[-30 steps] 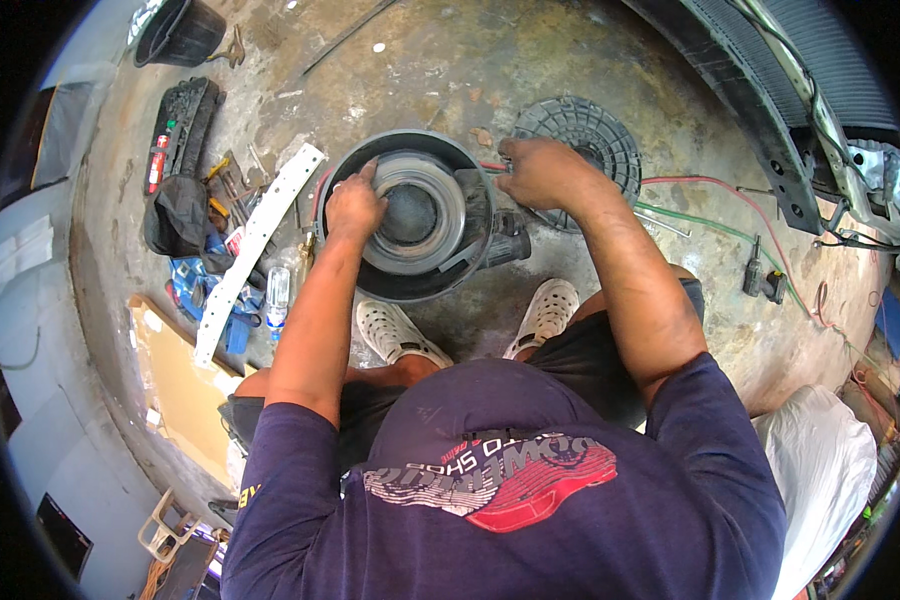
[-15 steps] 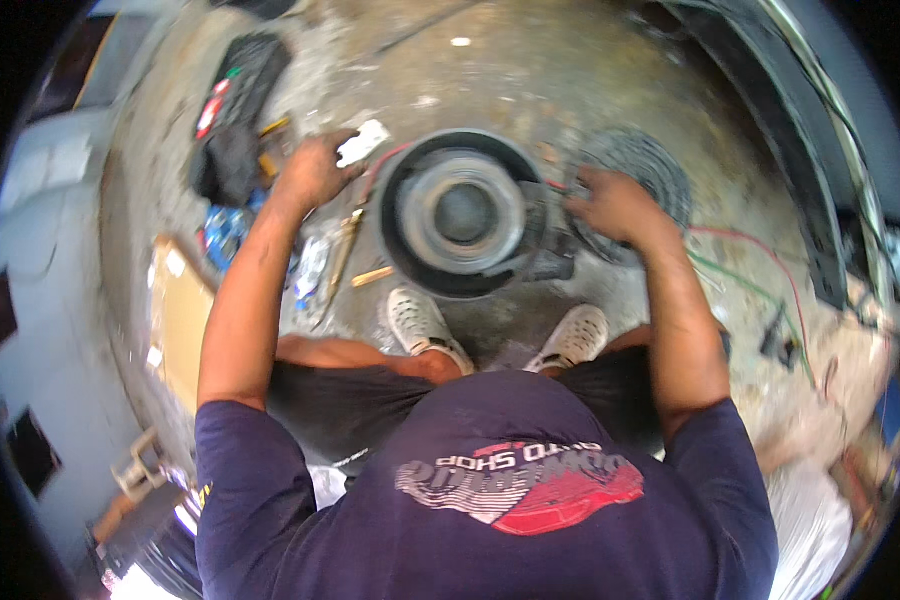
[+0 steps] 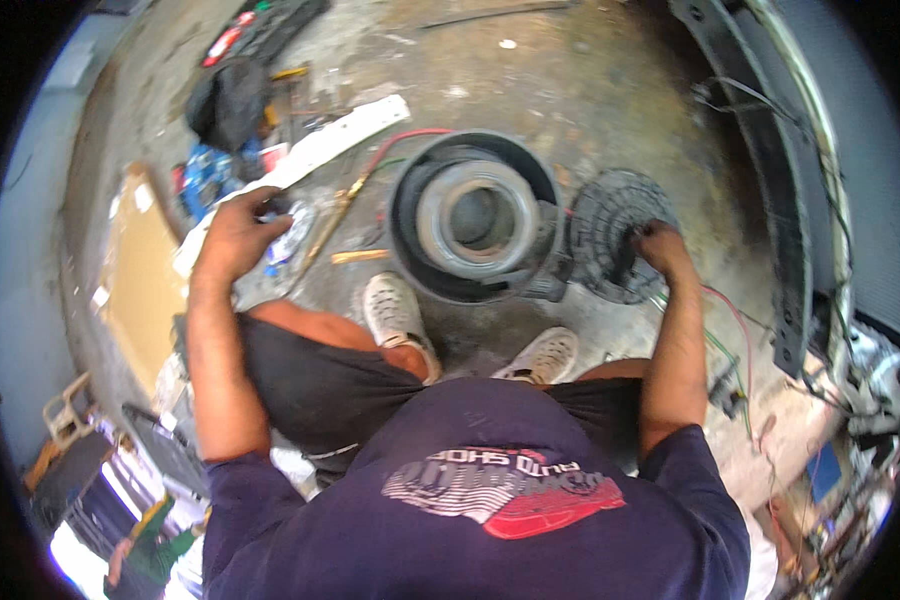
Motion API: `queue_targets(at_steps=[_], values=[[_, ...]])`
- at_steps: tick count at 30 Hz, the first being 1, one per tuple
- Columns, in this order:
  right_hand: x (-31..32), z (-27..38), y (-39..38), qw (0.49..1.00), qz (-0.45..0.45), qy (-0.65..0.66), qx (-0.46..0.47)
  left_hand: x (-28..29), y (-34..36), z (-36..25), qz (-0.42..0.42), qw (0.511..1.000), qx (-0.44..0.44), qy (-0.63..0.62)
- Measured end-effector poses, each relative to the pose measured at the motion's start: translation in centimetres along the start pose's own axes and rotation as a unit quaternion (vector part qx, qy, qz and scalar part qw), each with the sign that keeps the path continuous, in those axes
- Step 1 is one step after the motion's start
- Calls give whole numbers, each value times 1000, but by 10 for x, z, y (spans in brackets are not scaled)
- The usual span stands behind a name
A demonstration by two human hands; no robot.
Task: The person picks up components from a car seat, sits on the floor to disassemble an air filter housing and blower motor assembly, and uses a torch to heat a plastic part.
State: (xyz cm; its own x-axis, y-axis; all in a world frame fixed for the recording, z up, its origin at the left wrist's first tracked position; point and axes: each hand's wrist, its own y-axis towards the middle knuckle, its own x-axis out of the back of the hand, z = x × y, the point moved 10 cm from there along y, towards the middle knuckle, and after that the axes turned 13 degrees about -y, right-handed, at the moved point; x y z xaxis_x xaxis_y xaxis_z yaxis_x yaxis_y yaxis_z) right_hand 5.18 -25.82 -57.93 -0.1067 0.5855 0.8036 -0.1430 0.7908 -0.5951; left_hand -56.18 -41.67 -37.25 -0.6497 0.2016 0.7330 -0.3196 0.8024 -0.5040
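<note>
Black round housing (image 3: 407, 240): on the floor (image 3: 530, 95) between the two hands, touched by neither, its open side facing up, with a pale grey ring (image 3: 436, 222) inside it
Cardboard sheet (image 3: 140, 285): left of the left hand and apart from it
Blue cloth (image 3: 208, 178): just beyond the left hand, slightly to its left
Black pouch (image 3: 230, 105): farther beyond the left hand, past the cloth
Left hand (image 3: 235, 240): thumb and forefinger parted, other fingers curled; whether it touches the strip cannot be told
White strip (image 3: 350, 135): long, with holes, running behind the left hand and away to its upper right
Clear bottle (image 3: 292, 238): just right of the left hand, blurred
Yellowish stick (image 3: 360, 257): right of the left hand, short of the housing
Ribbed round cover (image 3: 602, 218): under the right hand, right beside the housing
Right hand (image 3: 665, 250): fingers drawn in over the cover's middle; a grip cannot be made out
Red hose (image 3: 740, 310): right of the right hand, curving toward the body
</note>
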Motion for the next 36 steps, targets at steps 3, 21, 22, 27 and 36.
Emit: queue_targets(at_steps=[3,21,22,27,36], values=[[-12,-67,1,989,-24,11,-145,-7,23,-21,-21,999,30,-31],[-18,-95,-46,920,-173,145,-320,-15,21,-17,32,999,3,6],[-7,-102,-44,912,-196,158,-323,-15,23,-19,30,1000,1,-2],[22,-120,-42,812,-186,500,-235,-18,21,-20,28,1000,0,-8],[141,-13,-122,860,-224,451,-81,-13,32,-7,8,1000,16,0]])
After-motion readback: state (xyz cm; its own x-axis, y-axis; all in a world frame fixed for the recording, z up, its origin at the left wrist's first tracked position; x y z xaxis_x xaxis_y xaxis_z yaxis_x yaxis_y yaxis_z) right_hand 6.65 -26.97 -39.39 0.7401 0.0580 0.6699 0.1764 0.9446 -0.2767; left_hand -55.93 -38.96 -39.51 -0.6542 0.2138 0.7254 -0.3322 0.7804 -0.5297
